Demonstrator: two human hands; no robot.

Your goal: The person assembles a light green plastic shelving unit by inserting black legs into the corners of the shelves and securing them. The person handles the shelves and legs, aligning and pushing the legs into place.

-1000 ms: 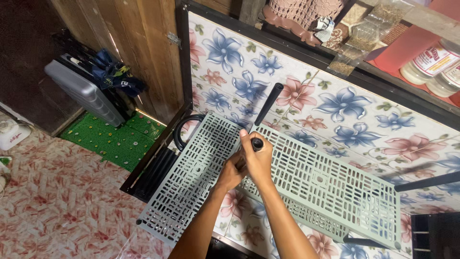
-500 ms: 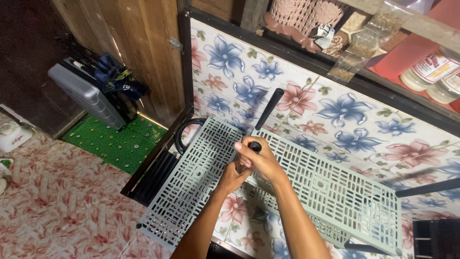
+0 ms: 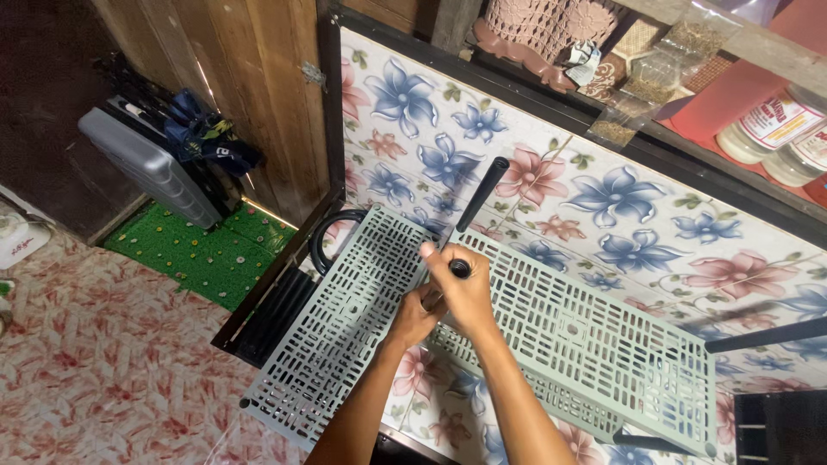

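Fingers (image 3: pixel 469 280) of your right hand (image 3: pixel 465 297) wrap closed around a black tube (image 3: pixel 459 269) at the joint between the two pale green slotted shelf panels (image 3: pixel 345 323); your left hand (image 3: pixel 413 319) closes on it just below. Keep the tube square to its socket and steady the panels against the floral counter (image 3: pixel 603 198). Both hands hide the socket, so I cannot tell if it is seated.

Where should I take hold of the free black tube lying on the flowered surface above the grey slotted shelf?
Grip the black tube around its bare upper half, coming from the right side. It lies slanted, its lower end running down behind the grey slotted shelf, and the left hand and right hand crowd that end. The round, slim shape probably suits a wrap-around grasp.
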